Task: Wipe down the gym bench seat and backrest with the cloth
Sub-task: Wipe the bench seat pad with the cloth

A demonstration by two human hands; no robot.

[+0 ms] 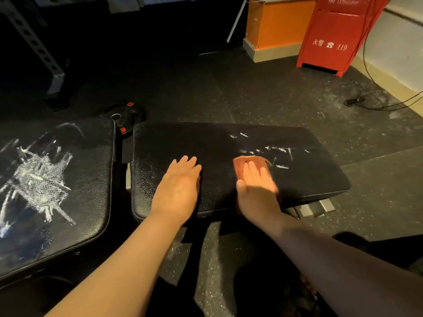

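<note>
The person's left hand (pixel 180 181) lies flat on the right bench pad (pixel 229 143), near its front edge and toward its left end, fingers straight and close together, holding nothing. The right hand (pixel 256 181) lies flat too, palm down, fingers straight, pressing a reddish-brown cloth (pixel 250 161) against the same pad. The cloth sits near the middle of the pad's front half; most of it is under the fingers and palm, and a folded edge shows beyond the fingertips. The hand looks slightly blurred.

White chalky streaks (pixel 278 151) mark the pad just past the cloth and to its right, scattered toward the far edge. The left bench pad (pixel 91 179), set apart from the right one by a narrow gap, carries a large white smear (pixel 39 179) spreading over its middle and left part.

On the dark speckled floor (pixel 229 88) behind the gap lies a black weight plate (pixel 124 115). Farther back at the right stand a red fire cabinet (pixel 336 35) and an orange pillar (pixel 274 24), with a black cable (pixel 366 101) trailing along the floor by the wall. A grey metal post with holes (pixel 32 40) leans at the far left.
</note>
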